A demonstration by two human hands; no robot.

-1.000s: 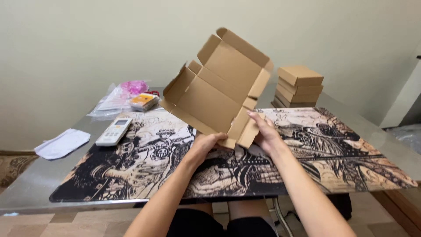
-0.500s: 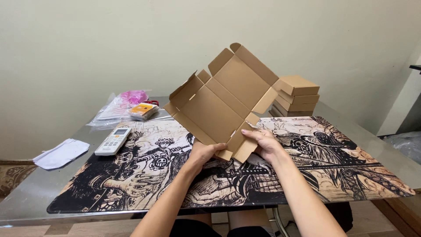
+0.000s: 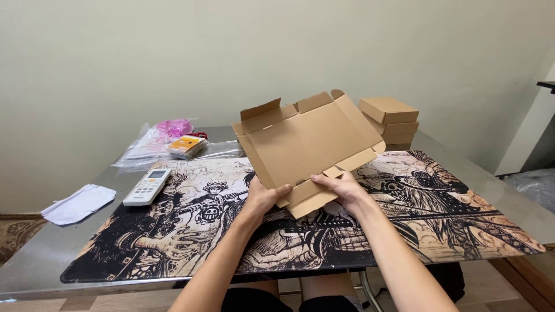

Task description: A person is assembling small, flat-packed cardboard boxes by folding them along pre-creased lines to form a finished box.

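A flat brown cardboard box blank (image 3: 306, 144) with folded flaps is held tilted above a large illustrated desk mat (image 3: 462, 219). My left hand (image 3: 263, 196) grips its lower left edge, thumb on the front. My right hand (image 3: 341, 188) pinches the lower flaps near the middle bottom. Several side flaps stand up at the top and left of the blank.
A stack of folded brown boxes (image 3: 390, 121) stands behind on the right. A white remote control (image 3: 147, 186) lies on the mat's left. Clear plastic bags with pink and orange items (image 3: 167, 141) and a white packet (image 3: 78, 203) lie on the grey table (image 3: 34, 254).
The cardboard blank has been turned and lowered, from standing tall and slanted to lying wider and flatter. Both hands have shifted along its bottom edge and the camera view has moved right.
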